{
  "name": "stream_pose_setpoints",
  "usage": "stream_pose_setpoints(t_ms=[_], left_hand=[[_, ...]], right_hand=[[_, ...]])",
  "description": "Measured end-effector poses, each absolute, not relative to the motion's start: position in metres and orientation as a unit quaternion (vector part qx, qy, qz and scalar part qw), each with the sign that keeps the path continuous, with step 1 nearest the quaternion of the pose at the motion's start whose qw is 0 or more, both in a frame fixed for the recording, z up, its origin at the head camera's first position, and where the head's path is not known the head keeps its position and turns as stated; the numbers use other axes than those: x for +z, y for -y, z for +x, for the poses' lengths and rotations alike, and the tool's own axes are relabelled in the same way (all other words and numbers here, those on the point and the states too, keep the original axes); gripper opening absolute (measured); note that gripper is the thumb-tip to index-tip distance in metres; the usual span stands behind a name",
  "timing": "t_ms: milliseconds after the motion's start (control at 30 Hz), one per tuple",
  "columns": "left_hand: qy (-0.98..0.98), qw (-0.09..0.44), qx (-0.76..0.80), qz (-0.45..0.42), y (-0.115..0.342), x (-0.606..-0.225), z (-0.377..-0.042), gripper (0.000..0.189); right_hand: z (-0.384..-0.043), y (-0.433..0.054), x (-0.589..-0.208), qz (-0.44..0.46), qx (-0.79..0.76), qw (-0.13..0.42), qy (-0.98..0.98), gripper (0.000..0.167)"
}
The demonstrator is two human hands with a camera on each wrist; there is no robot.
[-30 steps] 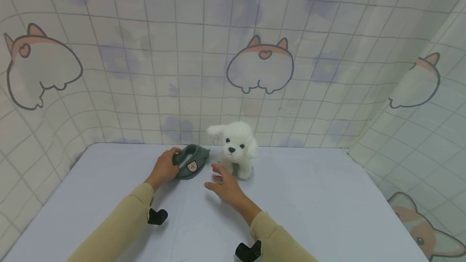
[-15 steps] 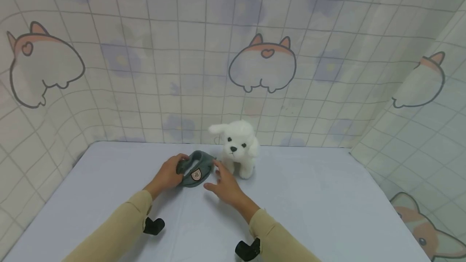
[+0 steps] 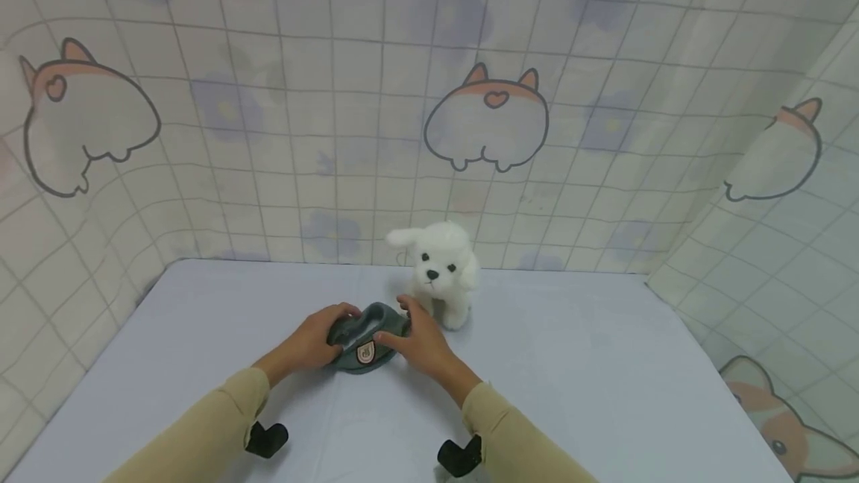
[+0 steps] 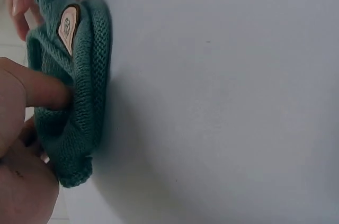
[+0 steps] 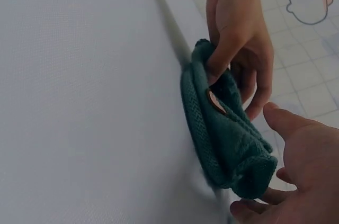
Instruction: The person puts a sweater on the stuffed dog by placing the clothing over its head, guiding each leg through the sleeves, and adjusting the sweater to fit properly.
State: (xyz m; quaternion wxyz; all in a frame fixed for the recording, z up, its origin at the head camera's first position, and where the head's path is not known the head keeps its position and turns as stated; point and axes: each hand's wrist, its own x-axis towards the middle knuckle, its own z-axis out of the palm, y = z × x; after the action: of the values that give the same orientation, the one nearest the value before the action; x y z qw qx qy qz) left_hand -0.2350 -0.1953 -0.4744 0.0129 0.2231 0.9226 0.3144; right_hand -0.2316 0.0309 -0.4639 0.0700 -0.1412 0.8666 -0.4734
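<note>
The hat (image 3: 370,332) lies between the hands, left hand (image 3: 312,338) at its left end with the thumb (image 4: 45,90) in the opening, right hand (image 3: 426,345) at its right end. Its badge (image 3: 365,352) is on the near side. Whether the hat touches the surface (image 3: 570,371) below cannot be told. The toy (image 3: 443,274) stands on the surface, behind the right hand, to the right of and behind the hat, near the far edge. The curtain (image 3: 356,133) rises behind the surface and along both its sides.
</note>
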Motion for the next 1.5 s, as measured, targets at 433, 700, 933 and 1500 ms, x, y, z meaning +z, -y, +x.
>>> stream_pose_setpoints(t_ms=[433, 700, 933, 1500], left_hand=[[-0.902, 0.003, 0.341, 0.263, 0.183, -0.467, -0.223, 0.032], [-0.89, -0.045, 0.371, 0.262, 0.175, -0.457, -0.223, 0.034], [-0.878, -0.074, 0.387, 0.271, 0.172, -0.449, -0.22, 0.038], [-0.878, 0.06, 0.396, 0.262, 0.157, -0.444, -0.226, 0.039]], right_hand=[[-0.23, -0.03, -0.471, -0.185, -0.449, 0.095, -0.869, 0.071], [-0.228, -0.031, -0.468, -0.185, -0.454, 0.103, -0.865, 0.062], [-0.228, -0.037, -0.465, -0.172, -0.474, 0.086, -0.859, 0.043], [-0.217, -0.053, -0.451, -0.153, -0.501, 0.01, -0.852, 0.04]])
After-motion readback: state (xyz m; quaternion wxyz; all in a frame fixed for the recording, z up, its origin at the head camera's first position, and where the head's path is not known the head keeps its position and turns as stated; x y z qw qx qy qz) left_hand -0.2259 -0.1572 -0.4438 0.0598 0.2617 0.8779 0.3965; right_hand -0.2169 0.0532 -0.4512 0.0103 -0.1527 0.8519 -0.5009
